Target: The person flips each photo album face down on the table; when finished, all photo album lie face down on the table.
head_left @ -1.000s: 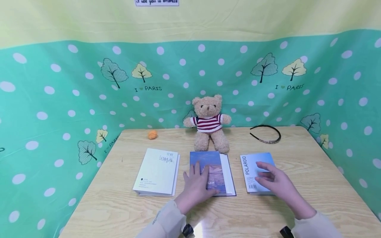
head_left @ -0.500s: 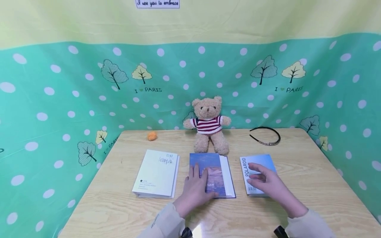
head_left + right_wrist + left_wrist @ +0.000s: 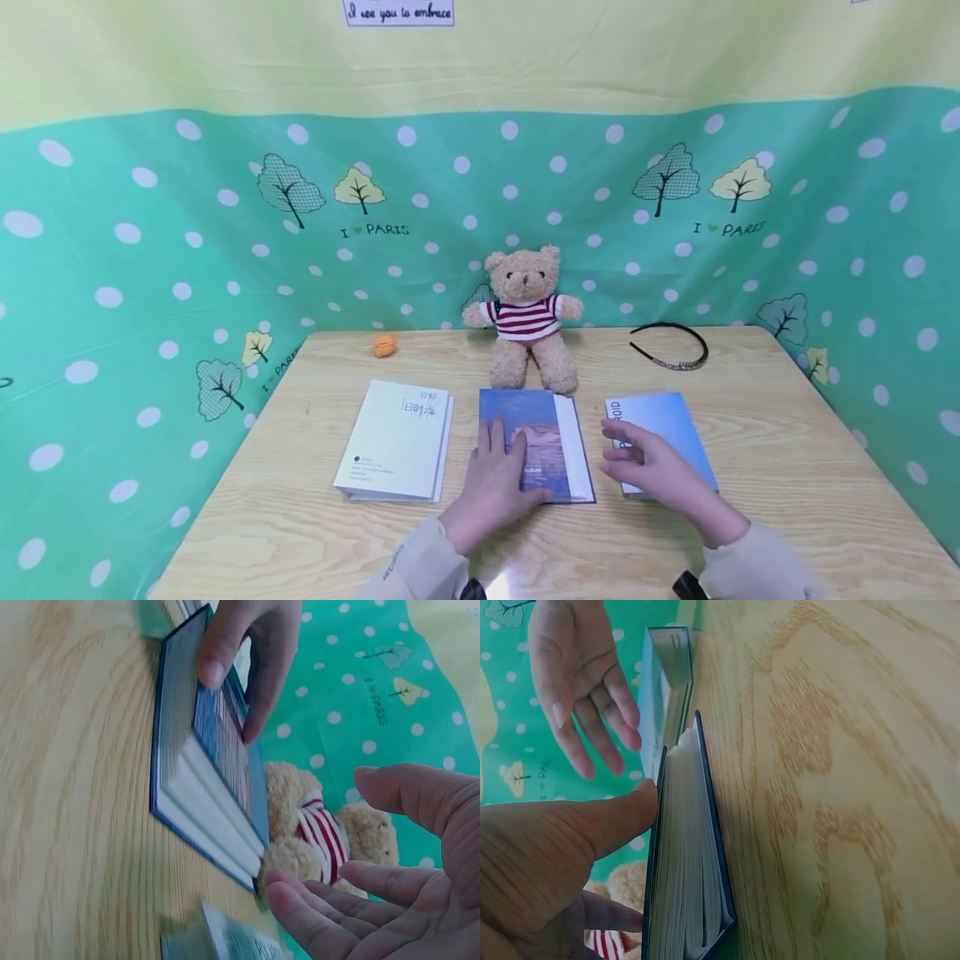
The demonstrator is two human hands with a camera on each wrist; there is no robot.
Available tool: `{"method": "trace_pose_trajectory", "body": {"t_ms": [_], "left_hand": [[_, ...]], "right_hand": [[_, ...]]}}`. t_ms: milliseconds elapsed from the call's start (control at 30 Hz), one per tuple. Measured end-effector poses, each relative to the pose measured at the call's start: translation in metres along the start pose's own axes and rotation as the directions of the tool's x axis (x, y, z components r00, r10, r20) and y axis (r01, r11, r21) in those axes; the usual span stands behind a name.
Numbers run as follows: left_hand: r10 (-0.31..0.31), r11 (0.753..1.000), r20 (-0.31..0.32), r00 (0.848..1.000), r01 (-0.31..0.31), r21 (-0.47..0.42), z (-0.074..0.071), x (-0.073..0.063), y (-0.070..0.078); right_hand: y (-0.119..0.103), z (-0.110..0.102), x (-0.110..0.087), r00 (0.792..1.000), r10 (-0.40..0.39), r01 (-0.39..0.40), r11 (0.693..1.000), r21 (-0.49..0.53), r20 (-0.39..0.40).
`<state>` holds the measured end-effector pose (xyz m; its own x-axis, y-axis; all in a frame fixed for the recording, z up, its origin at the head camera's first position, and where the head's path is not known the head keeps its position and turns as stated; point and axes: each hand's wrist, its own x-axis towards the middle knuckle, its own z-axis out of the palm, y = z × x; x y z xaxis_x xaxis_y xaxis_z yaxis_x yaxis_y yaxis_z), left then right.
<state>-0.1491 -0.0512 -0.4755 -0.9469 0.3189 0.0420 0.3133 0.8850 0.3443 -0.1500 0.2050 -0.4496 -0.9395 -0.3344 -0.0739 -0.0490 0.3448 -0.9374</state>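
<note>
In the head view, a blue and purple photo album (image 3: 543, 450) lies in the middle of the table, its front cover narrower than the pages and back cover showing along the right. My left hand (image 3: 495, 483) rests on that cover with fingers spread. The left wrist view shows its thumb (image 3: 634, 814) at the cover's edge, over the thick pages (image 3: 686, 862). Between this album and a light-blue one marked POLAROID (image 3: 671, 421), my right hand (image 3: 652, 467) hovers with loosely bent fingers and nothing in them. It partly hides the POLAROID album.
A white album (image 3: 397, 442) lies at the left. Behind the middle album sits a teddy bear (image 3: 525, 325) in a striped shirt. A small orange object (image 3: 384, 346) is at the back left, a black headband (image 3: 701, 354) at the back right. A polka-dot curtain (image 3: 420, 275) surrounds the table (image 3: 300, 533).
My right hand has moved left, from over the POLAROID album toward the middle one. The left hand stays on the cover. The head view has tilted slightly upward.
</note>
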Motion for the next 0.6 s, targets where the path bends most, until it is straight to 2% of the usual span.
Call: {"method": "trace_pose_trajectory", "body": {"t_ms": [100,233,600], "left_hand": [[-0.001,1.000,-0.005,1.000,0.001,0.005,0.000,-0.001,-0.001],[0.005,1.000,-0.005,1.000,-0.005,0.006,0.000,0.000,-0.002],[-0.006,1.000,-0.025,1.000,0.005,-0.014,0.002,-0.002,-0.002]], "right_hand": [[-0.002,0.005,0.003,0.999,-0.006,0.006,1.000,-0.004,0.048],[-0.004,0.012,0.006,0.998,0.008,-0.007,1.000,-0.016,0.070],[-0.001,0.027,0.008,0.997,0.057,-0.052,0.994,-0.097,0.048]]}}
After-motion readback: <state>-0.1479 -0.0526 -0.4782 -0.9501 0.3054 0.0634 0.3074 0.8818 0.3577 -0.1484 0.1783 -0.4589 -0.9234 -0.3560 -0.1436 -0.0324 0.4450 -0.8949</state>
